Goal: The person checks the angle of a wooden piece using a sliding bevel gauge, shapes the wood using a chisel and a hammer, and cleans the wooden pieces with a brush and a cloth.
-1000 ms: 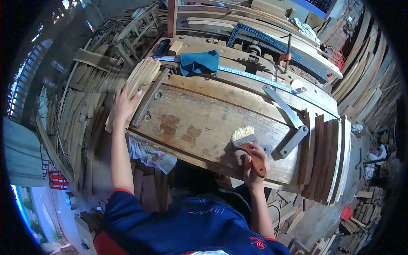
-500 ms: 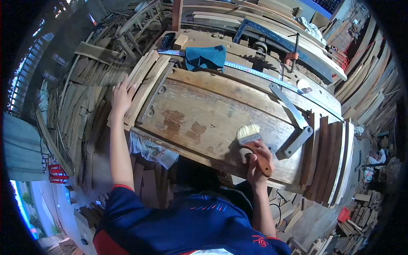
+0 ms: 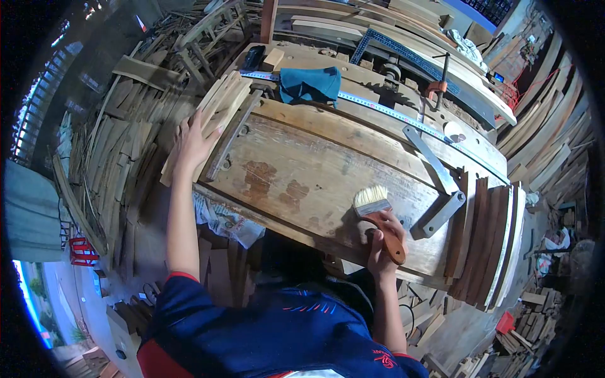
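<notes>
My left hand (image 3: 194, 143) lies over the pale wooden strips (image 3: 222, 101) at the left end of the workbench (image 3: 283, 170), fingers spread. In my right hand (image 3: 386, 242) is a wide paint brush (image 3: 373, 203), its brown wooden handle gripped and its cream bristles pointing away from me, above the bench's right half. A hinged metal bar (image 3: 441, 211) lies just right of the brush. Curved brown wooden pieces (image 3: 482, 233) stand side by side at the bench's right end.
Behind the bench top are a teal cloth (image 3: 309, 85), a tape measure (image 3: 378, 108), a blue square (image 3: 403, 55) and an orange clamp (image 3: 437, 86). Wood scraps (image 3: 120, 151) pile up at the left. A red stool (image 3: 83, 251) stands on the floor.
Across the frames the pale strips at the left shift slightly, and my left hand moves with its fingers over them. My right hand keeps holding the brush. The view drifts a little.
</notes>
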The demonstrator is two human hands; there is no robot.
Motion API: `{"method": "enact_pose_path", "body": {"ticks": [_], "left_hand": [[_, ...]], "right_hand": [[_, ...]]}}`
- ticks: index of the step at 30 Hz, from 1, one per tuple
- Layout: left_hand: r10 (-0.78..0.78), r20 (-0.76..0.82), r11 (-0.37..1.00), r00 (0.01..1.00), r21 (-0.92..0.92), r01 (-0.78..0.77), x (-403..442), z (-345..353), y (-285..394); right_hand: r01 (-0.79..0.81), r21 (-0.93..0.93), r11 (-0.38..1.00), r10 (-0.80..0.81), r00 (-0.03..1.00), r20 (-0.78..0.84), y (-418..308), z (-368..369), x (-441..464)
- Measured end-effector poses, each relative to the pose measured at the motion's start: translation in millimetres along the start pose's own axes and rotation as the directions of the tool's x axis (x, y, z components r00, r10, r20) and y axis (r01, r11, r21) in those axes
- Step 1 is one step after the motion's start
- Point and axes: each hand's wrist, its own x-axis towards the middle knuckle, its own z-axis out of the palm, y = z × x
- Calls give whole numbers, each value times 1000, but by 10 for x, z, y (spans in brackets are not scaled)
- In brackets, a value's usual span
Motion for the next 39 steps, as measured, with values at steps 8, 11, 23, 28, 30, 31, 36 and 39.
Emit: {"method": "enact_pose_path", "body": {"ticks": [8, 11, 23, 28, 30, 31, 36, 39], "left_hand": [[59, -59, 996, 997, -58, -62, 22, 76, -103], [51, -57, 998, 997, -41, -54, 14, 27, -73], [-4, -25, 999, 1000, 35, 5, 25, -3, -4], [-14, 48, 998, 999, 66, 11, -21, -11, 59], [-57, 80, 993, 995, 108, 48, 16, -12, 97], [-84, 77, 989, 994, 127, 74, 29, 1, 99], [-123, 115, 988, 986, 112, 110, 80, 0, 80], [-52, -6, 997, 999, 56, 52, -11, -81, 127]], "right_hand": [[19, -37, 999, -19, 1000, -4, -25, -9, 11], [13, -22, 1000, -14, 1000, -10, -40, -3, 20], [15, -8, 1000, -15, 1000, -10, -17, 2, 17], [31, 38, 999, -31, 999, -22, -50, -23, 58], [64, 4, 998, -64, 997, -31, -53, -38, 68], [69, 9, 998, -69, 997, -20, -44, -51, 68], [274, -63, 960, -281, 940, -191, -108, -267, 16], [220, -51, 974, -225, 922, -316, -218, -619, -54]]}}
